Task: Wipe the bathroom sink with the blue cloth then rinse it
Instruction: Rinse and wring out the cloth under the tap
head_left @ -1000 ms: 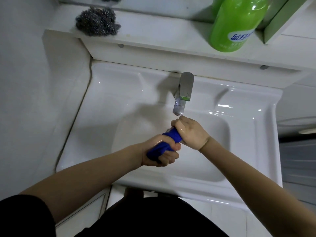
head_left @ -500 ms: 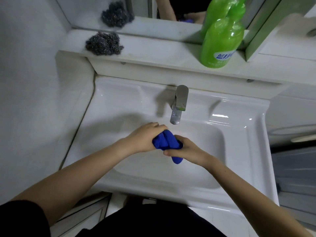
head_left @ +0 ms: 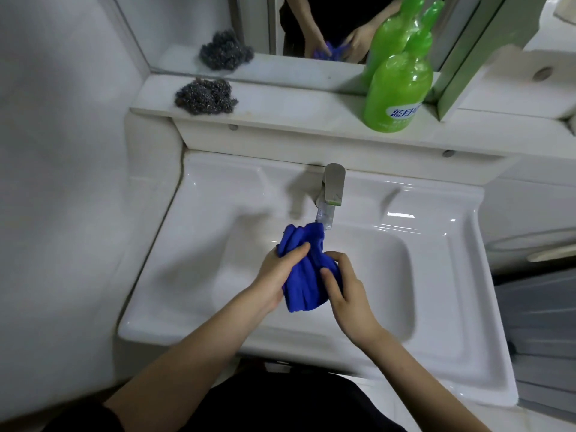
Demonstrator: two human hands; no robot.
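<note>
- Holding cloth (head_left: 304,275) bunched at frame centre, both hands over the basin (head_left: 389,275) — top end touching the tap (head_left: 333,188) spout.
- Left hand (head_left: 277,275) fingers curl round its left side; right hand (head_left: 346,294) pinches the lower right.
- Long axis runs up-frame toward the spout; open basin room right and below.

Dim, cool indoor light falls across a glossy white ceramic sink (head_left: 436,269), with bright glare streaks on its right rim. The brushed-metal tap (head_left: 335,182) casts a soft shadow leftward. Wide-angle distortion bows the white shelf (head_left: 296,110) and the frame edges. Detail is slightly soft throughout, and the corners are darkest.
</note>
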